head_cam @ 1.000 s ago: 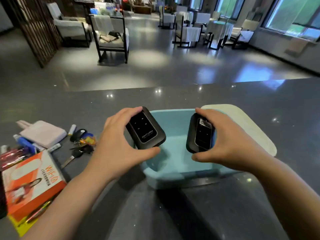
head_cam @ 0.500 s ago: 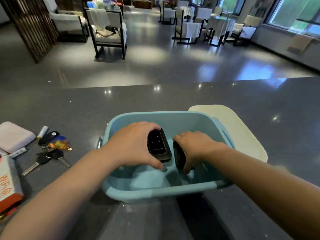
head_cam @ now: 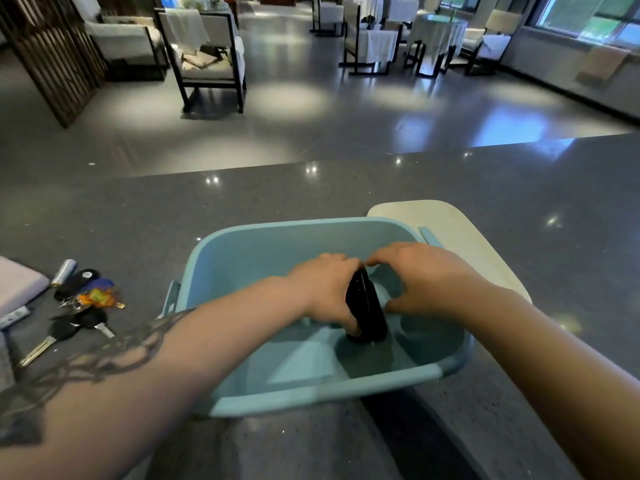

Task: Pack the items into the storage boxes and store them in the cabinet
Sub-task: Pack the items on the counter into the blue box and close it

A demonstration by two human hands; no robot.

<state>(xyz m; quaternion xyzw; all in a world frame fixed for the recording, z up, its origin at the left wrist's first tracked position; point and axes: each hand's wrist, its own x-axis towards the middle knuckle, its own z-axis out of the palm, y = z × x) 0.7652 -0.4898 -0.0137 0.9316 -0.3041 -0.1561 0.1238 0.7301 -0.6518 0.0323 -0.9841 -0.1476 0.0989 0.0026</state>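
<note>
A light blue storage box (head_cam: 304, 393) stands on the dark counter in front of me. Inside it, two black pocket devices (head_cam: 367, 306) stand on edge, pressed side by side on the box floor. My left hand (head_cam: 323, 285) grips them from the left, fingers curled over their top and thumb low on the near side. From the right, my right hand (head_cam: 426, 277) arches over them, fingertips on their top edge and thumb against their side. The box's cream lid (head_cam: 450, 233) lies flat behind its right side.
On the counter to the left lie a bunch of keys with a black fob (head_cam: 83, 303), a small battery (head_cam: 64, 271), a grey pouch (head_cam: 17, 285) and a small white stick (head_cam: 14, 315). Beyond the counter's far edge are chairs and tables on a glossy floor.
Both hands have gone from above the box down into it. The two black devices, held apart and face up a second ago, now stand on edge together on the box floor.
</note>
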